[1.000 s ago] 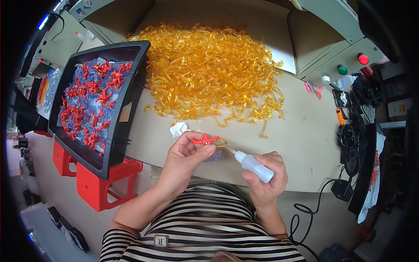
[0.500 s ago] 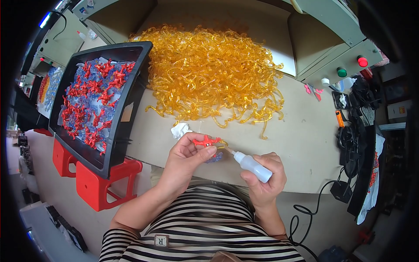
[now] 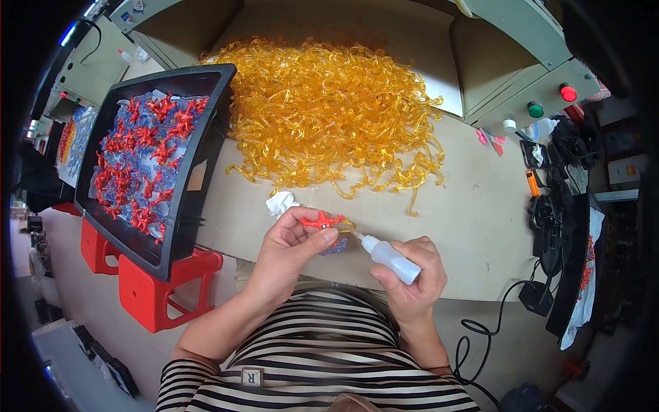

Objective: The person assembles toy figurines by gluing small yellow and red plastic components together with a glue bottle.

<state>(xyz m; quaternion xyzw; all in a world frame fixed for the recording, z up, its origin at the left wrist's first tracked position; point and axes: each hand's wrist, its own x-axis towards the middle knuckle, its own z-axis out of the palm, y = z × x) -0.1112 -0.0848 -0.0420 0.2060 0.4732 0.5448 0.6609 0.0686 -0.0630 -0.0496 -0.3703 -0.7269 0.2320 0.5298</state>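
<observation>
Between the fingers and thumb of my left hand [image 3: 292, 244] is a small red toy figure [image 3: 320, 220]. A yellow, see-through curled piece [image 3: 349, 225] sticks out from its right side, and a bluish clear part [image 3: 335, 247] hangs below. My right hand [image 3: 414, 273] is closed around a white squeeze bottle [image 3: 391, 259], tilted so that its thin nozzle points up and left. The nozzle tip is at the yellow piece; whether it touches cannot be made out. Just beyond my left hand lies a crumpled white tissue [image 3: 281, 203].
A big heap of yellow see-through curly pieces [image 3: 329, 117] covers the back of the table. At left, a black tray [image 3: 180, 206] of red and blue figures rests above red stools [image 3: 154, 288]. Scissors [image 3: 491, 140], an orange-handled tool [image 3: 533, 182] and black cables [image 3: 549, 226] lie at right.
The bottle and my right hand have shifted slightly left, the nozzle staying by the yellow piece. My left hand keeps its hold on the red figure. The whole view has moved a little.
</observation>
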